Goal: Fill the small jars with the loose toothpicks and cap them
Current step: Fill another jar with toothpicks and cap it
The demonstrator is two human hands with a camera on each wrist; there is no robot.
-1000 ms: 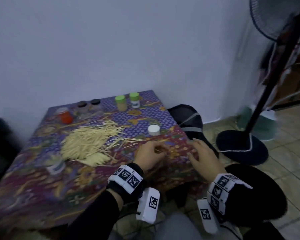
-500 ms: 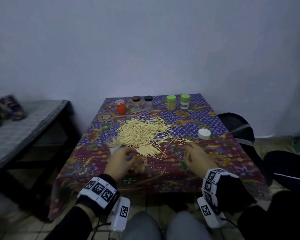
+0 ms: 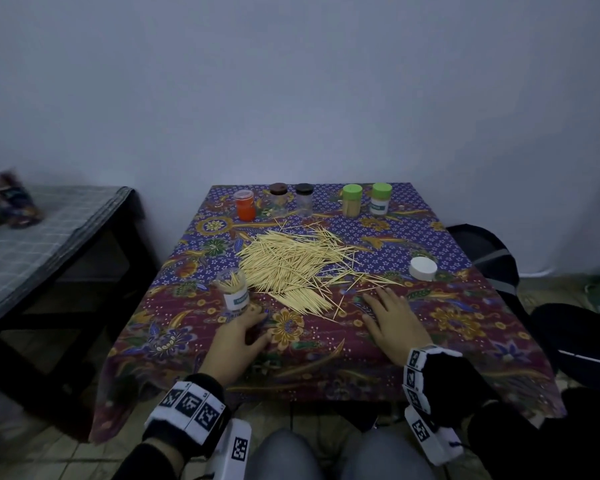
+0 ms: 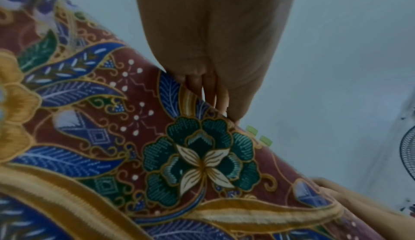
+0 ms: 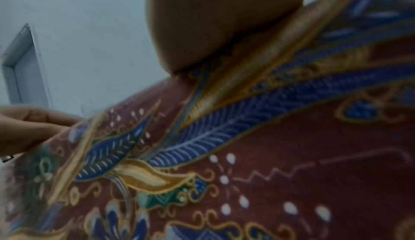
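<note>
I see both of my hands lying on the patterned cloth (image 3: 465,320) that covers the surface, well apart from each other and holding nothing. My left hand (image 3: 236,336) rests palm down with its fingers loosely spread; its fingertips are just short of the open jar (image 3: 234,292), which stands upright, has a white label and already has toothpicks standing in it. From the head view I cannot tell whether the fingertips touch the jar's base. In the left wrist view the left hand (image 4: 215,48) shows from beneath, with its fingers (image 4: 211,91) together on the cloth. My right hand (image 3: 394,317) lies flat with straight fingers. Its fingertips reach the nearest stray sticks of the loose toothpick pile (image 3: 291,265), which spreads ahead of and between both hands. In the right wrist view the right hand (image 5: 224,22) presses on the cloth, though the picture is blurred. A white cap (image 3: 423,268) sits ahead of my right hand, a little to its right. Far beyond the pile, along the back edge, stand an orange jar (image 3: 245,206), two dark-capped clear jars (image 3: 291,200) and two green-capped jars (image 3: 366,200).
</note>
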